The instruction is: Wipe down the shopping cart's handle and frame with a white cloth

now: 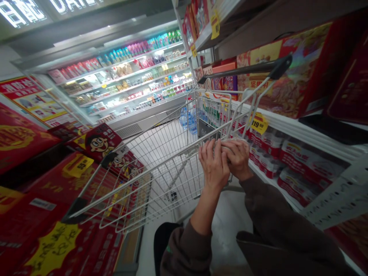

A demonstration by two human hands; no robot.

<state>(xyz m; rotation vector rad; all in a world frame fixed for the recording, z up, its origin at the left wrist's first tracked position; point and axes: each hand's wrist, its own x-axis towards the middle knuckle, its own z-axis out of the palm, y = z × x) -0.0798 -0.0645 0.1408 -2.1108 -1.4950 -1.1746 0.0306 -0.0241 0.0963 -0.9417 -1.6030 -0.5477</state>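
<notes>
My left hand [213, 165] is in the middle right of the view, its fingers bent and pressed together. Beside it and touching it is my right hand [238, 158], also curled. Between and under the fingers there seems to be something pale or clear; my hands hide most of it, so I cannot make out what it is. Both hands are just at the near side rim of a wire shopping cart [161, 168], which stands tilted across the view. The cart's dark handle bar [244, 71] lies beyond my hands, at the upper right.
Shelves on the right hold a nut gift box [267, 76] and shrink-wrapped bottle packs [301, 161], with a yellow price tag [258, 123]. Red boxes [57, 184] are stacked on the left. A lit refrigerated display [129, 73] stands at the back; large water bottles [188, 119] are on the floor.
</notes>
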